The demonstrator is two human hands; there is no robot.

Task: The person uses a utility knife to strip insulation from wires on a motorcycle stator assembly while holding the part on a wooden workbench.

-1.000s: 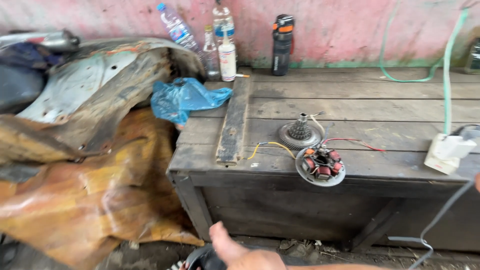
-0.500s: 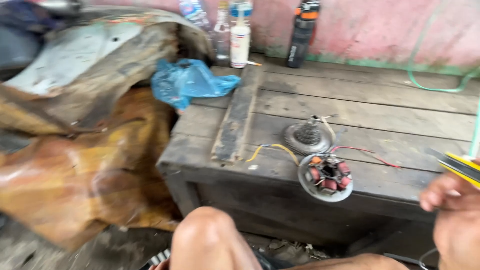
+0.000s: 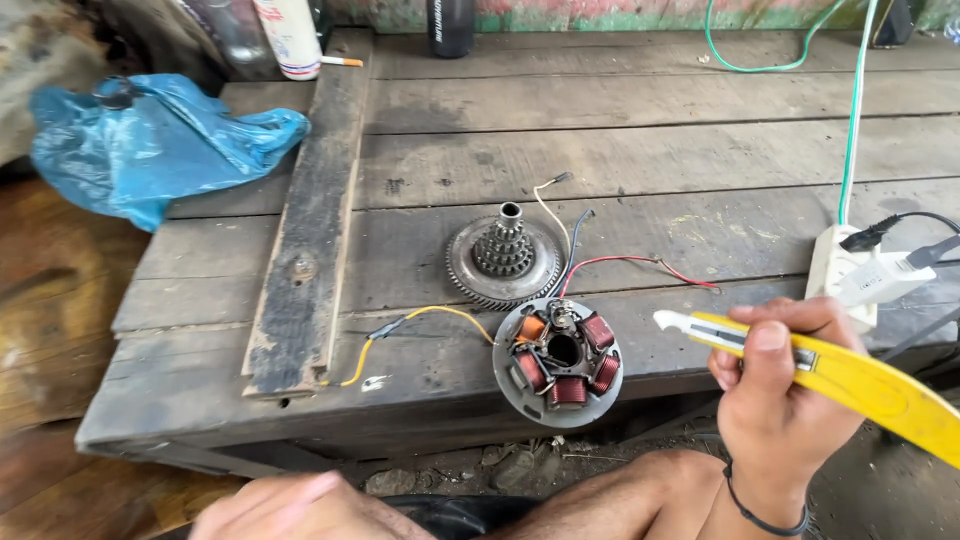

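Head view: a yellow utility knife (image 3: pixel 840 372) is gripped in the right hand (image 3: pixel 780 400), fingers closed round the handle, tip pointed left toward a round coil plate (image 3: pixel 558 362) laid at the front edge of a wooden bench (image 3: pixel 640 160). A gear wheel (image 3: pixel 505 258) is set just behind the plate. Wires are spread around both. The left hand (image 3: pixel 300 508) is seen low in the frame, blurred; its grip cannot be told. A blue plastic bag (image 3: pixel 150 145) is lying at the bench's left end.

Open bench planks (image 3: pixel 640 150) behind stator (image 3: pixel 558 362), gear (image 3: pixel 506 260) and stray wires (image 3: pixel 640 265); plank (image 3: pixel 310 230) at left.
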